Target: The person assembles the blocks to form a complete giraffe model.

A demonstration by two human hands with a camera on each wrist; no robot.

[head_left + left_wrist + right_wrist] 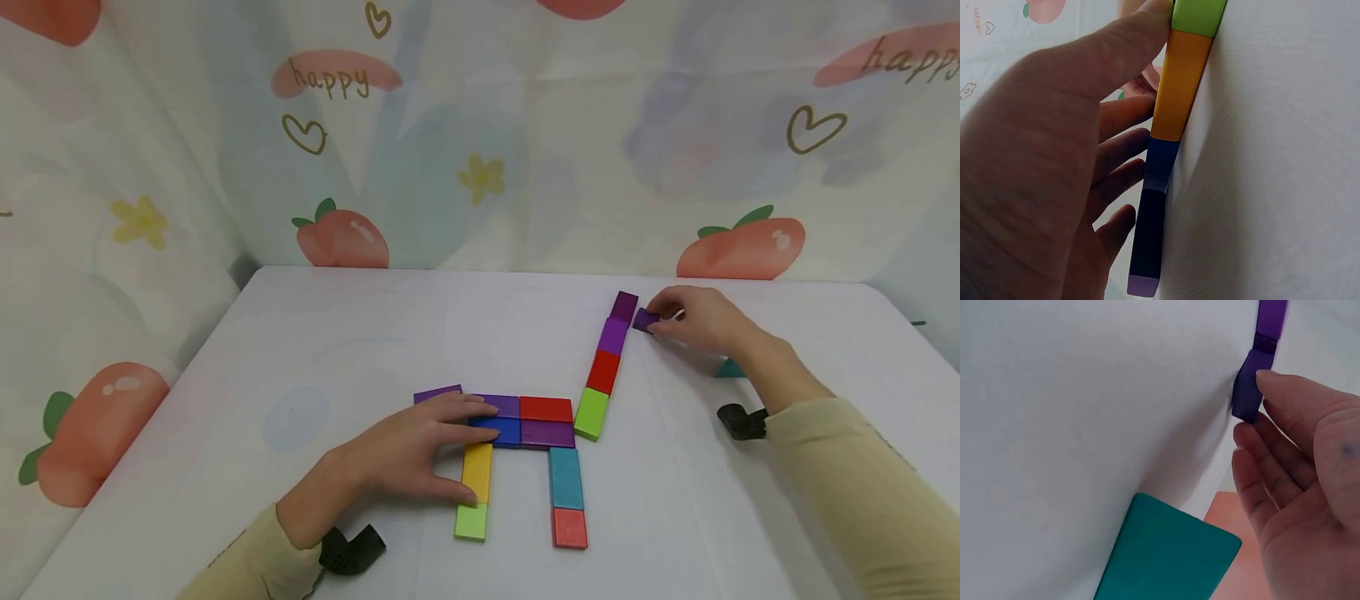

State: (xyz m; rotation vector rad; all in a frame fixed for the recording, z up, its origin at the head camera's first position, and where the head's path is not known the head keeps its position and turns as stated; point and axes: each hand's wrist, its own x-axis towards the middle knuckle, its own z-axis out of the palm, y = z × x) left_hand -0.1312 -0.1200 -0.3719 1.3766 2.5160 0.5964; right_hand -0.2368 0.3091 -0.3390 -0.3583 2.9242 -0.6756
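My right hand (701, 319) pinches a small dark purple tile (645, 320) between thumb and fingers. That tile is beside the top of a slanted column, where a dark purple tile (624, 306), a violet tile (612, 336), a red tile (603, 372) and a lime tile (592, 414) lie end to end. My left hand (408, 446) spreads over the left part of a two-row block, fingers straight, fingertips on a blue tile (504, 432) and a purple tile (508, 406), thumb by the yellow tile (477, 471). In the left wrist view, the orange-yellow tile (1183, 84) lies along the fingertips.
The block's right side has a red tile (546, 409) above a purple tile (547, 433). Below run a teal tile (566, 478) and a coral tile (570, 528); a lime tile (471, 522) lies at left. Another teal piece (1166, 550) lies near the right forearm.
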